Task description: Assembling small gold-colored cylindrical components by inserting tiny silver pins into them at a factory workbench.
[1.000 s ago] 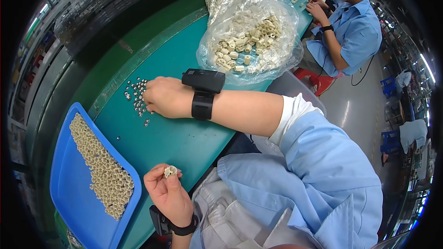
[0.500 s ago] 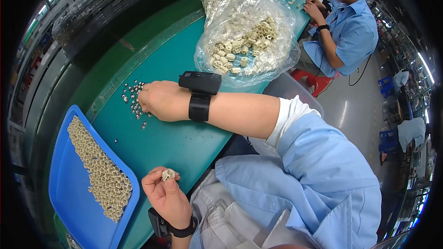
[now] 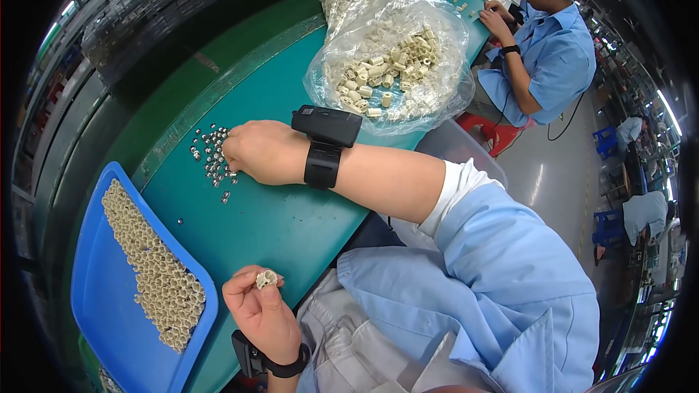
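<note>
A blue tray (image 3: 120,313) lies at the left end of the workbench (image 3: 262,225), and the many small cream pieces (image 3: 156,269) in it are banked along the wall nearest the hands. Toward the workbench's far edge, loose shiny metal pieces (image 3: 211,160) form a cluster; one stray metal piece (image 3: 180,221) sits apart, between cluster and tray. To the right, an open clear plastic bag (image 3: 437,94) full of cream tubular parts (image 3: 397,65) spreads across the workbench to its near edge. Beyond the bag, a co-worker in a light blue shirt (image 3: 557,65) sits at the same workbench. The right forearm (image 3: 393,175) crosses the workbench between the bag and the left hand, and the right hand (image 3: 262,151) covers part of the cluster.

The cream plastic socket (image 3: 266,279) is at the near edge, pinched between the thumb and fingers of the left hand (image 3: 258,309). Its hollow end faces upward, and its short long axis runs roughly toward the camera; the fingers hide its lower part. The right hand's fingertips bend down among the metal pieces; whether they grip one cannot be told.
</note>
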A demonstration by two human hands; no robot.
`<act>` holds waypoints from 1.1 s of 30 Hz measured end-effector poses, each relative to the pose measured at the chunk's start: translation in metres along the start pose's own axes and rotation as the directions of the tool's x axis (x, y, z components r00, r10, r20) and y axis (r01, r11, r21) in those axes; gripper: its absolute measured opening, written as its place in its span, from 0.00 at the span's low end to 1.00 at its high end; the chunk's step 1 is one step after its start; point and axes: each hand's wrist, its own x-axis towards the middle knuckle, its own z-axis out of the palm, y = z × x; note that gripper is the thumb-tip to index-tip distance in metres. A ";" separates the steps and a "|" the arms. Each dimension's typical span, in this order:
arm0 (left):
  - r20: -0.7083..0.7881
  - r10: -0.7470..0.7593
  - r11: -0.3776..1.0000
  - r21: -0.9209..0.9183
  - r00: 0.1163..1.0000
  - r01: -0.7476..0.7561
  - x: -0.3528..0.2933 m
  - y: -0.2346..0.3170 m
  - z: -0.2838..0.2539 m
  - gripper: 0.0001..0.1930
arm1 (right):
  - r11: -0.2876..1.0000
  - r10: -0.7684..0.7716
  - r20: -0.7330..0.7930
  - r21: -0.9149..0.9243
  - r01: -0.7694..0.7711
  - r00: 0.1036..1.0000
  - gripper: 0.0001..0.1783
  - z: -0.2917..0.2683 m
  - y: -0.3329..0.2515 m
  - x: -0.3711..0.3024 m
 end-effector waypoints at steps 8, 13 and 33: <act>-0.010 -0.007 1.000 -0.004 1.000 0.007 0.000 0.001 0.000 0.12 | 0.958 0.041 -0.157 0.286 0.006 0.987 0.05 0.000 0.000 0.000; -0.023 -0.008 1.000 -0.010 1.000 0.007 0.002 0.002 0.002 0.12 | 0.938 -0.045 -0.235 0.323 0.122 0.971 0.05 -0.001 0.001 0.000; -0.122 -0.154 0.956 -0.268 0.980 0.117 0.017 0.025 0.013 0.10 | 0.836 -0.061 -0.276 0.511 0.200 0.959 0.07 -0.010 0.006 0.001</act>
